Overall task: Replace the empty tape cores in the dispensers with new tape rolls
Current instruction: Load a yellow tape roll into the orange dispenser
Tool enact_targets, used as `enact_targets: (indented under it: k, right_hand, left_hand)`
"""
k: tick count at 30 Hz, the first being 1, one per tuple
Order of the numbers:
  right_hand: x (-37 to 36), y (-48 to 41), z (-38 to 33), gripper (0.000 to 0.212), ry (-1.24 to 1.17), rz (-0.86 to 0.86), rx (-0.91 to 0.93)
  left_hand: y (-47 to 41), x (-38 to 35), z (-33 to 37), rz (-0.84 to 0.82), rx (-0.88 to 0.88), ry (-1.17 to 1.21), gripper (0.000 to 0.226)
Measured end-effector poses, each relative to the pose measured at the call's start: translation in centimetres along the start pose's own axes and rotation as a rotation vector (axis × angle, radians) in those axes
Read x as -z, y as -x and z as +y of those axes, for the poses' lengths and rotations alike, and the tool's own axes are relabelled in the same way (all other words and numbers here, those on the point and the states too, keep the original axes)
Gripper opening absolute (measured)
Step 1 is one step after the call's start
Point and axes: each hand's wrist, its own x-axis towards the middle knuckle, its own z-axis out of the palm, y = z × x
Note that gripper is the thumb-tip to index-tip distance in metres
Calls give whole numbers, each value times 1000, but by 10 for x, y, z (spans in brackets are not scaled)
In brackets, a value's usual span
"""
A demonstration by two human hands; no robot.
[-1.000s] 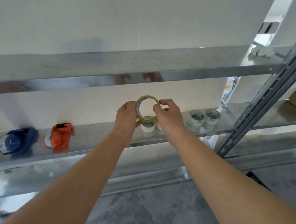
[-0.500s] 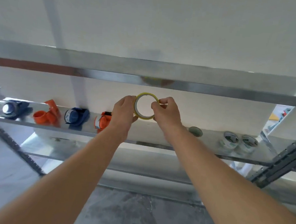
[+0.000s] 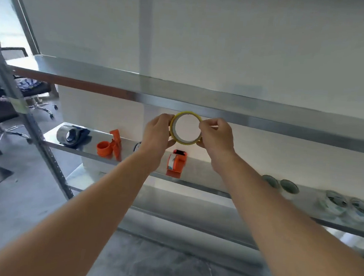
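A metal rack [image 3: 253,121] fills the view, its middle shelf [image 3: 206,180] carrying the tape gear, with a grey floor [image 3: 21,202] below and an office chair [image 3: 4,112] off to the left. On the shelf, from the left: a blue dispenser [image 3: 73,135] holding a silvery roll, an orange dispenser [image 3: 109,149] lying on its side, and a second orange dispenser [image 3: 176,163] standing upright just below the hands. Further right sit two greenish cores or rolls [image 3: 280,183] (too blurred to say which) and, near the right edge, two wrapped rolls [image 3: 344,204] side by side.

Both arms reach forward. The left hand [image 3: 156,131] and the right hand [image 3: 216,137] grasp a yellow tape roll [image 3: 186,128] between them, fingers pinching its rim on opposite sides. The roll is held up in the air in front of the upper shelf edge, above the upright orange dispenser, its open centre facing the camera and touching nothing but the hands.
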Motion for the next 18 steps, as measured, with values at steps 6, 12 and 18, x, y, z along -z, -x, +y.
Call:
enact_targets:
  k: [6,12,18]
  right_hand:
    - [-90,10,-18,14,-61,50,16]
    - [-151,13,-28,9,-56,71,37]
    - [-192,4,-30,6,-49,30,30]
  left_hand:
    - [-34,82,29,-26,-15,-45,26]
    - [-58,136,47,-43,-9,-11,27]
    - [-83,168,47,0,12,24,26]
